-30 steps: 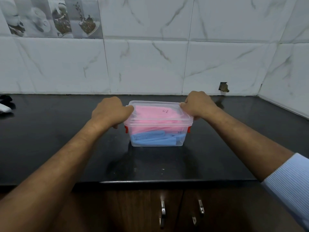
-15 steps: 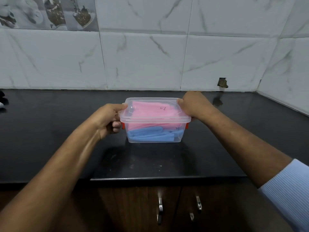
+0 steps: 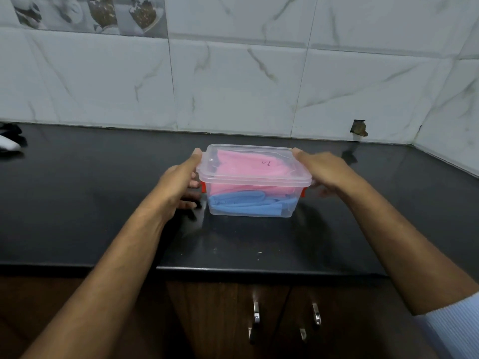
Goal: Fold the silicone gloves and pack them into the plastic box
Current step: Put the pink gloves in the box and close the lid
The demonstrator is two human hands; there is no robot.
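Observation:
A clear plastic box (image 3: 290,211) with its lid (image 3: 252,174) on stands in the middle of the black countertop (image 3: 77,203). Through the plastic I see a folded pink glove (image 3: 243,165) on top and a folded blue glove (image 3: 246,204) beneath it. Red clips (image 3: 203,187) sit at both short ends. My left hand (image 3: 180,183) holds the left end, thumb on the lid's corner, fingers by the clip. My right hand (image 3: 324,172) grips the right end, with its fingers curled under the lid's rim.
A marble-tiled wall runs behind the counter and turns a corner at the right. A black and white object (image 3: 10,141) lies at the far left of the counter. Below the front edge are dark wooden cabinet doors with metal handles (image 3: 256,314).
Both hands slid from the top of the lid down to the box's ends, fingers now by the red clips. The camera tilted; the box looks unmoved on the counter.

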